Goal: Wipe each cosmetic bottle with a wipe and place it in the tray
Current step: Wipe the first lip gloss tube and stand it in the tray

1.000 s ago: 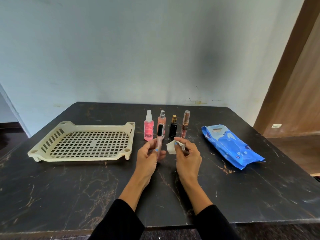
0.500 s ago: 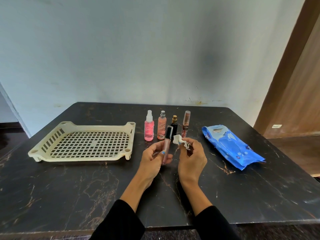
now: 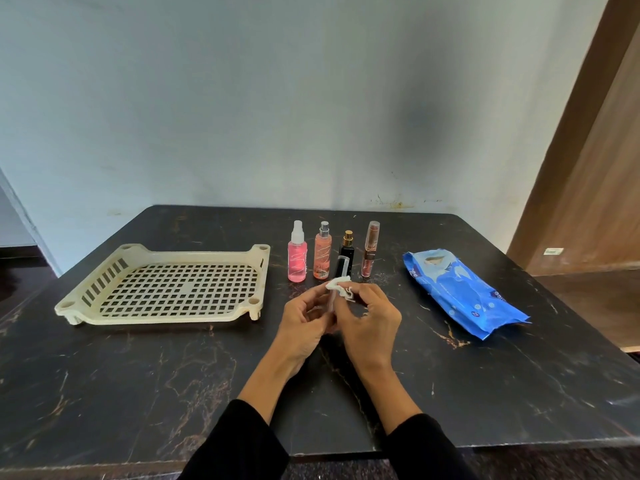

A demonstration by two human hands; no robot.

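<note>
Both forearms reach in from the six o'clock edge, in black sleeves that end short of the wrists, and converge toward the centre. The left hand (image 3: 304,317) is turned with its back toward seven o'clock, fingers curled inward around a slim tube (image 3: 337,285) that stands nearly upright between the two hands. The right hand (image 3: 370,323) sits just at its three o'clock side, touching it, back facing up, thumb and forefinger pinching a crumpled white wipe (image 3: 341,287) against the tube. The remaining right fingers are bent and tucked down.
</note>
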